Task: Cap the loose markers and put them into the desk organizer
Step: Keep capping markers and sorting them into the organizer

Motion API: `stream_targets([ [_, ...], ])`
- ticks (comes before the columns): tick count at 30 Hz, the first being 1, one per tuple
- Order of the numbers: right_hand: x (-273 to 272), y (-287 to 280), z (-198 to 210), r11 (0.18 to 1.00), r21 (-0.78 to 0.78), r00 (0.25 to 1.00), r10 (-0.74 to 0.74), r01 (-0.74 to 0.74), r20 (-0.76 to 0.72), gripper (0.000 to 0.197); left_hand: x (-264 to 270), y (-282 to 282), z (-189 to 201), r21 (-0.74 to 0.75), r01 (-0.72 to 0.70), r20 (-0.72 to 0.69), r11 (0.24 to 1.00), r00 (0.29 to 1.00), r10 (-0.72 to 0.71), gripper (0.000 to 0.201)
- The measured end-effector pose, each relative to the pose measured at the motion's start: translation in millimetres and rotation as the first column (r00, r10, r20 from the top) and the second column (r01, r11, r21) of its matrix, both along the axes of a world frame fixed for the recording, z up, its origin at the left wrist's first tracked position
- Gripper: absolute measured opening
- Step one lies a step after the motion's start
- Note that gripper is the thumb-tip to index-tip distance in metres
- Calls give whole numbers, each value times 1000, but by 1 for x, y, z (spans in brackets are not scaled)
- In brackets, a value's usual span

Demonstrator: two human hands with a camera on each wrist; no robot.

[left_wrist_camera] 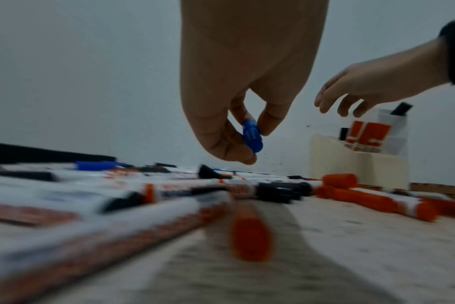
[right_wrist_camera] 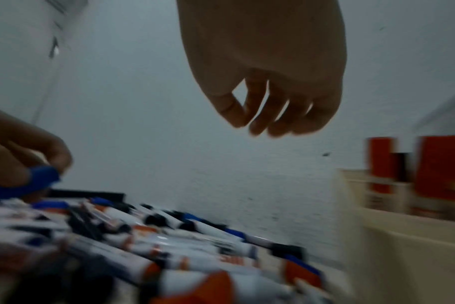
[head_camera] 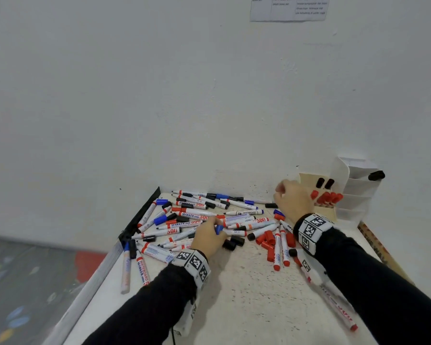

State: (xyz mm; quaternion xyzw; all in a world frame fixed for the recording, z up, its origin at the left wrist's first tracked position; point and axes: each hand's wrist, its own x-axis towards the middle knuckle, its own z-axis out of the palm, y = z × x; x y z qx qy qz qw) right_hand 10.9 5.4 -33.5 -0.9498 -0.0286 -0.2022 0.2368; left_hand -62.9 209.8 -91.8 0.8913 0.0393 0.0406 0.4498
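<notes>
while the left hand (head_camera: 207, 239) pinches a blue cap (left_wrist_camera: 252, 137) over the markers (head_camera: 197, 217), the right hand (head_camera: 292, 199) hangs empty, fingers loosely curled. organizer (head_camera: 334, 192) sits at two o'clock.

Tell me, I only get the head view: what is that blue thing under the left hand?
Observer: A blue cap; the left wrist view shows the left hand pinching it between thumb and fingertips, above the pile.
Operator: Is the right hand carrying anything?
Observer: No; the right wrist view shows the right hand holding nothing, fingers loosely curled.
Operator: What is in the cream holder beside it?
Observer: From the left wrist view, the desk organizer holds red-capped markers standing upright.
</notes>
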Motion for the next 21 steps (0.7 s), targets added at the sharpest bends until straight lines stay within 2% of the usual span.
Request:
stream_targets([
  [2, -4, 26, 1, 990, 79, 980, 131, -120, -153, 13, -3, 20, 4, 18, -58, 0, 998, 998, 58, 11],
  [4, -12, 54, -1, 959, 105, 914, 281, -261, -293, 16, -7, 42, 6, 25, -134, -10, 991, 991, 134, 9],
  [7, -30, 102, -10, 839, 60, 721, 499, -541, -480, 23, -14, 78, 7, 31, -271, 18, 962, 962, 271, 4],
  [10, -53, 152, -20, 654, 27, 516, 620, -756, -591, 27, -24, 114, 9, 92, -389, -9, 917, 920, 392, 3],
  [12, -69, 183, -25, 564, 37, 417, 651, -825, -635, 33, -31, 138, 8, 123, -435, -24, 892, 897, 440, 3],
  [14, -83, 209, -31, 522, 73, 360, 675, -850, -644, 41, -37, 156, 6, 149, -466, -39, 872, 879, 476, 8],
  [17, -101, 237, -37, 480, 61, 351, 717, -875, -602, 41, -43, 174, 3, 172, -495, -41, 852, 861, 508, 22],
  [21, -117, 261, -43, 504, -93, 452, 660, -859, -600, 35, -46, 184, -3, 182, -483, -27, 857, 868, 495, 26],
])
